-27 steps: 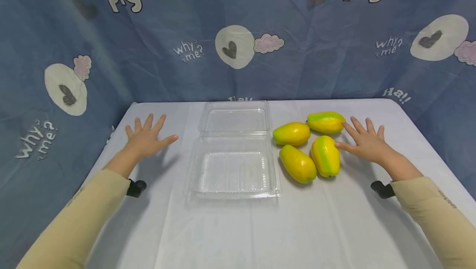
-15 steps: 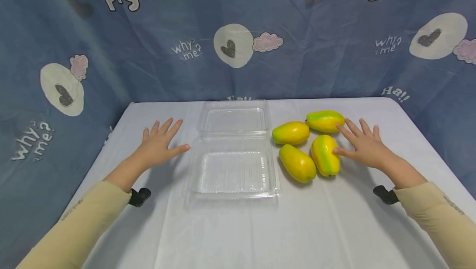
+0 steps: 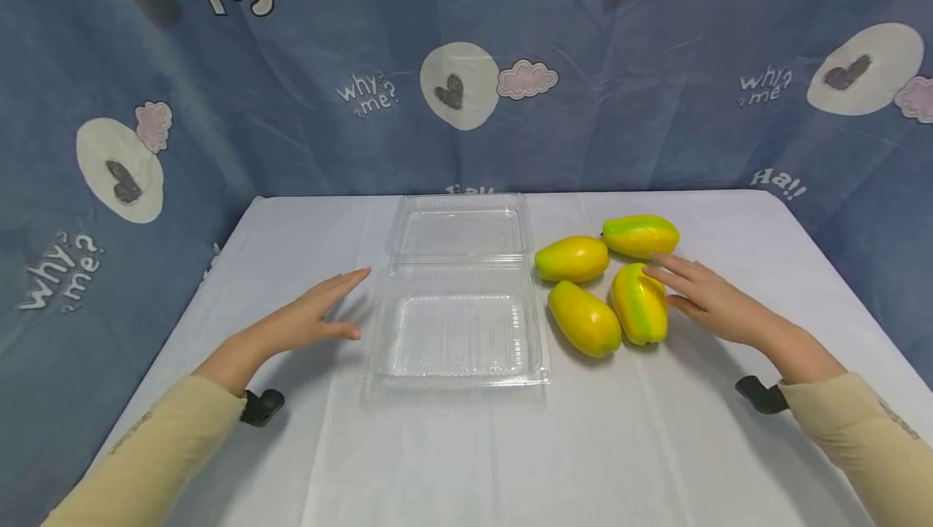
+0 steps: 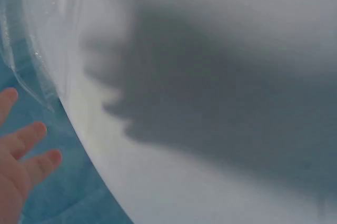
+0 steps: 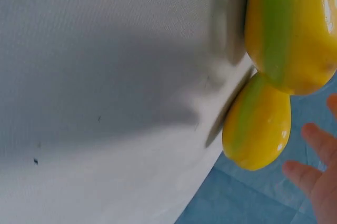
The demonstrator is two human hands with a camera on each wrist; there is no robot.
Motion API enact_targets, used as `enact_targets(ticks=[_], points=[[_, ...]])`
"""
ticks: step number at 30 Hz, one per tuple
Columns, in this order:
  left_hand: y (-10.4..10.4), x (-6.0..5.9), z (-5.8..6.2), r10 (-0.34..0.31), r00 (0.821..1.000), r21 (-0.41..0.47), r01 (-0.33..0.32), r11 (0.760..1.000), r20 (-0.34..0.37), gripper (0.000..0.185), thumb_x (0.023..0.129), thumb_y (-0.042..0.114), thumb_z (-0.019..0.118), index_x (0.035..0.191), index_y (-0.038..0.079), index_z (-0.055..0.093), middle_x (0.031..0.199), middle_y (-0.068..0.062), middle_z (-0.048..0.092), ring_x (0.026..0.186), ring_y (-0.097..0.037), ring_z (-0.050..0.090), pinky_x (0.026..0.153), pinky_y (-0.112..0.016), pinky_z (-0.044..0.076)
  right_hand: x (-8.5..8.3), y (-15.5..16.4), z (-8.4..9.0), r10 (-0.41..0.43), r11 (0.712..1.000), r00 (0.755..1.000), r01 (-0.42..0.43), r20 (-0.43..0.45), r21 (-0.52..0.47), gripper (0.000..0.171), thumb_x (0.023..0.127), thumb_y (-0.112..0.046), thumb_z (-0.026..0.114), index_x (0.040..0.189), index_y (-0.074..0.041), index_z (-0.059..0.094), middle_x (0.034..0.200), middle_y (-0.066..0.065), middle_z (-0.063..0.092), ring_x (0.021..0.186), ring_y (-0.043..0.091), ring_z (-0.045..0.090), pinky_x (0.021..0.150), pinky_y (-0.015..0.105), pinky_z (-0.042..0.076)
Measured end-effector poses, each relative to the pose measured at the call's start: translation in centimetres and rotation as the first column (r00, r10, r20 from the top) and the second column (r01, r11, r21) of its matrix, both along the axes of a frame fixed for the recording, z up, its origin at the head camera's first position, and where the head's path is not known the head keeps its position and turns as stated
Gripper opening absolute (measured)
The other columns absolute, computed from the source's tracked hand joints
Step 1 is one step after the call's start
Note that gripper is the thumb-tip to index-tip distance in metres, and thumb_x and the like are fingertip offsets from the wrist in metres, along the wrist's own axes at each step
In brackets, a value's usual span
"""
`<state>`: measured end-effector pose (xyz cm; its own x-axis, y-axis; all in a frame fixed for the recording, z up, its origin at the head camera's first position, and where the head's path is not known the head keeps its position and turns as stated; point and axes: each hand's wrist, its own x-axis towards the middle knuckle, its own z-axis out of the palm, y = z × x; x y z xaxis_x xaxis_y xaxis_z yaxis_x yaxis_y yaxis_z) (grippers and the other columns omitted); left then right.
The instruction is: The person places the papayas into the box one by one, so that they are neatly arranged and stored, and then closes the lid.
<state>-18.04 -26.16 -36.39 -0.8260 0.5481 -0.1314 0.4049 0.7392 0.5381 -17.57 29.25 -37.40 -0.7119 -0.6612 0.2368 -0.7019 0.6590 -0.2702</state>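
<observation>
A clear plastic clamshell box (image 3: 457,333) lies open in the middle of the white table, its lid (image 3: 459,229) folded back. Several yellow-green papayas lie to its right. My right hand (image 3: 700,294) is open, its fingers straight and reaching over the near right papaya (image 3: 636,305), and I cannot tell if they touch it. The right wrist view shows that papaya (image 5: 292,23) and the far one (image 5: 258,124) with my fingertips (image 5: 310,174) beside them. My left hand (image 3: 309,318) is open, turned on its edge, just left of the box. The box's edge (image 4: 31,60) shows in the left wrist view.
A white cloth covers the table (image 3: 466,446). A blue patterned cloth (image 3: 466,65) hangs behind it and at both sides. The other papayas (image 3: 572,258) (image 3: 583,318) (image 3: 640,235) lie between the box and my right hand.
My left hand has moved right, toward the box, and turned onto its edge. My right hand has shifted left over the near right papaya.
</observation>
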Motion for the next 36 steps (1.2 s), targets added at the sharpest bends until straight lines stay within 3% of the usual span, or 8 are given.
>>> enact_targets(ticks=[4,10,15,20,21,24,27,36], points=[[-0.2,0.1,-0.6,-0.015,0.997,0.061,0.011,0.998,0.074,0.092,0.078,0.027,0.071,0.147,0.007,0.014,0.15,-0.019,0.016,0.136,-0.041,0.014,0.104,-0.058,0.017,0.1,-0.1,-0.4,0.094,0.995,0.994,-0.092,0.055,-0.042,0.064,0.079,0.006,0.062,0.136,-0.014,0.043,0.149,0.006,0.027,0.136,0.0,0.009,0.107,0.016,0.0],[0.1,0.1,-1.4,-0.025,0.995,0.11,0.014,0.994,0.099,0.098,0.072,0.029,0.075,0.147,0.009,0.014,0.151,-0.018,0.016,0.136,-0.04,0.016,0.105,-0.057,0.017,0.2,-0.3,-0.6,0.125,0.991,0.982,-0.118,0.139,-0.058,0.051,0.082,-0.002,0.062,0.13,-0.011,0.049,0.152,-0.004,0.019,0.14,0.011,-0.003,0.111,0.042,-0.009],[0.4,0.1,-1.9,-0.035,0.988,0.199,0.004,0.98,0.15,0.099,0.073,0.022,0.076,0.148,0.011,0.012,0.152,-0.013,0.016,0.137,-0.039,0.014,0.105,-0.06,0.015,0.0,-0.6,-0.4,0.094,0.994,0.977,-0.083,0.193,-0.064,0.051,0.079,-0.009,0.067,0.128,-0.011,0.051,0.149,-0.001,0.028,0.141,0.022,0.005,0.108,0.057,0.001],[0.6,0.1,-2.3,-0.065,0.983,0.283,0.014,0.959,0.172,0.093,0.077,0.016,0.073,0.147,0.01,0.013,0.149,-0.015,0.023,0.133,-0.043,0.022,0.102,-0.062,0.017,-0.3,-1.0,-0.3,0.097,0.995,0.988,-0.094,0.124,-0.032,0.056,0.073,-0.011,0.074,0.125,-0.011,0.053,0.138,0.015,0.038,0.132,0.029,0.025,0.11,0.026,0.012],[0.6,0.1,-2.4,-0.075,0.982,0.296,0.021,0.955,0.171,0.092,0.077,0.016,0.072,0.147,0.009,0.013,0.148,-0.016,0.024,0.132,-0.043,0.023,0.102,-0.062,0.018,-0.4,-1.0,-0.2,0.089,0.996,0.989,-0.087,0.117,-0.024,0.057,0.072,-0.011,0.075,0.125,-0.012,0.053,0.136,0.017,0.038,0.128,0.031,0.028,0.109,0.026,0.017],[0.7,0.0,-2.7,-0.094,0.98,0.332,0.03,0.943,0.177,0.09,0.078,0.015,0.072,0.146,0.005,0.014,0.147,-0.019,0.026,0.13,-0.045,0.026,0.101,-0.061,0.022,-0.5,-1.1,0.0,0.06,0.998,0.991,-0.06,0.121,-0.008,0.057,0.071,-0.011,0.077,0.123,-0.01,0.054,0.132,0.019,0.039,0.119,0.036,0.034,0.102,0.042,0.031],[0.9,-0.1,-2.9,-0.101,0.978,0.36,0.029,0.932,0.185,0.089,0.078,0.014,0.072,0.145,0.001,0.015,0.145,-0.021,0.027,0.129,-0.046,0.027,0.1,-0.061,0.023,-0.6,-1.2,0.1,0.013,1.0,0.989,-0.015,0.145,0.016,0.058,0.07,-0.012,0.078,0.122,-0.009,0.054,0.129,0.019,0.04,0.116,0.037,0.037,0.089,0.059,0.035],[1.5,0.1,-3.0,-0.061,0.971,0.397,-0.036,0.917,0.229,0.082,0.079,0.008,0.069,0.144,0.003,0.019,0.144,-0.018,0.032,0.129,-0.042,0.029,0.102,-0.059,0.022,-1.1,-1.3,0.5,-0.15,0.983,0.969,0.124,0.199,0.136,0.064,0.072,-0.015,0.076,0.128,-0.008,0.045,0.13,0.02,0.04,0.114,0.04,0.037,0.091,0.06,0.034]])
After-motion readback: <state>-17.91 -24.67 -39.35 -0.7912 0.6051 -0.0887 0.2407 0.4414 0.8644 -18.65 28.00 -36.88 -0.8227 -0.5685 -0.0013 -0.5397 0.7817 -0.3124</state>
